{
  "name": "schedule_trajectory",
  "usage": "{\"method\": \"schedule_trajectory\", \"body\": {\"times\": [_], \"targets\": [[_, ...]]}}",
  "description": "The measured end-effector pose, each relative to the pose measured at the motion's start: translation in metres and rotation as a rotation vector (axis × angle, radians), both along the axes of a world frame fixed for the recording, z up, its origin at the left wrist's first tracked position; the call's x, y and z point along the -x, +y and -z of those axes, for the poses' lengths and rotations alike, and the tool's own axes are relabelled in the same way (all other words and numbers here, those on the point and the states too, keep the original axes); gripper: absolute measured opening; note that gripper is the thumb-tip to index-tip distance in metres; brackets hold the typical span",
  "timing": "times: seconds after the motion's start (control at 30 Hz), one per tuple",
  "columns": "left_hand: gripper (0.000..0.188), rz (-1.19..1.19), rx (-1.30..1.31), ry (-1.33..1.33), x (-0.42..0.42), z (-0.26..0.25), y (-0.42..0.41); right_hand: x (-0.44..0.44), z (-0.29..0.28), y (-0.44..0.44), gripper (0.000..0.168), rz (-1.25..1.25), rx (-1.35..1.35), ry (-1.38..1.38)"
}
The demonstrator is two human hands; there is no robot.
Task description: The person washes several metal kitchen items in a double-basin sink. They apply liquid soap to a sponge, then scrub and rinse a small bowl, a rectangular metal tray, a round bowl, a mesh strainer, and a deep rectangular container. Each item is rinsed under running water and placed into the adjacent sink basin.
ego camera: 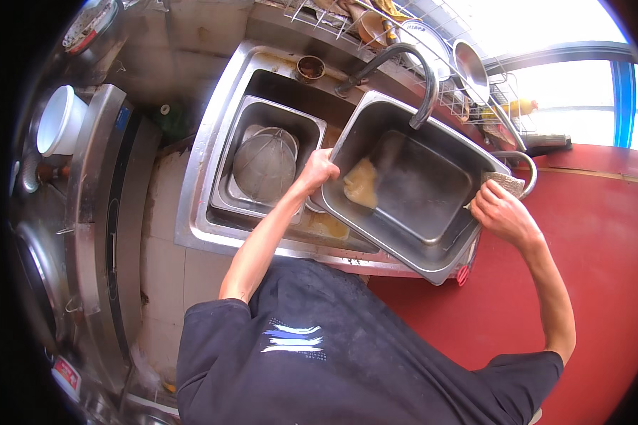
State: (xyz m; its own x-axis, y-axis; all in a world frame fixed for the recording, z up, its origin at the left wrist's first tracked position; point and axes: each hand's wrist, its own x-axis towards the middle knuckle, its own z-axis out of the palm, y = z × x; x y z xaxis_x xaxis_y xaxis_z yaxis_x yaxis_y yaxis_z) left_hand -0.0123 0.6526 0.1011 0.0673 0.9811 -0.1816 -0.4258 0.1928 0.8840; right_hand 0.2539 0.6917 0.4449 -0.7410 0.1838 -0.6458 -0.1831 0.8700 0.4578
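Note:
A deep rectangular stainless-steel pan (425, 180) is held tilted over the right part of the sink, below the curved faucet (430, 79). My left hand (319, 171) grips its left rim, thumb over the edge. A pool of cloudy yellowish liquid (362, 183) has gathered inside at that end. At the right rim, my right hand (497, 211) holds a greyish scouring cloth (504, 183) against the pan's edge; the fingertips are partly hidden. A smaller steel pan (319, 125) stands in the left part of the sink, with a round wire-mesh strainer (265, 167) in it.
A small cup (310, 69) with dark contents stands on the sink's back ledge (276, 56). Behind the faucet, a wire rack (351, 32) holds plates and bowls. To the right lies a red surface (579, 239); at left stands a steel appliance (98, 223) with a white tub (61, 122).

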Motion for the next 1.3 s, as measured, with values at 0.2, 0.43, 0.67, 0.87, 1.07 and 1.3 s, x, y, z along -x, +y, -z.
{"method": "schedule_trajectory", "body": {"times": [0.2, 0.43, 0.67, 0.87, 1.07, 1.3], "targets": [[0.014, -0.262, -0.150, 0.386, -0.023, -0.043, -0.030, -0.040, 0.053, 0.014, 0.004, 0.400, 0.075, 0.171], [0.010, -0.464, -0.071, 0.356, -0.009, -0.043, -0.051, -0.012, 0.159, -0.017, 0.035, 0.667, 0.326, 0.867], [0.014, -0.540, -0.187, 0.589, -0.003, -0.055, -0.067, 0.064, 0.261, -0.068, 0.045, 1.182, 0.681, 1.244], [0.016, -0.527, -0.190, 0.678, 0.007, -0.058, -0.080, 0.114, 0.252, -0.115, 0.046, 0.984, 0.920, 1.177], [0.021, -0.586, -0.301, 0.714, 0.008, -0.065, -0.087, 0.049, 0.283, -0.088, 0.055, 0.980, 0.556, 1.096], [0.016, -0.580, -0.376, 0.707, 0.003, -0.063, -0.090, 0.120, 0.275, -0.118, 0.062, 0.860, 0.932, 1.161]]}}
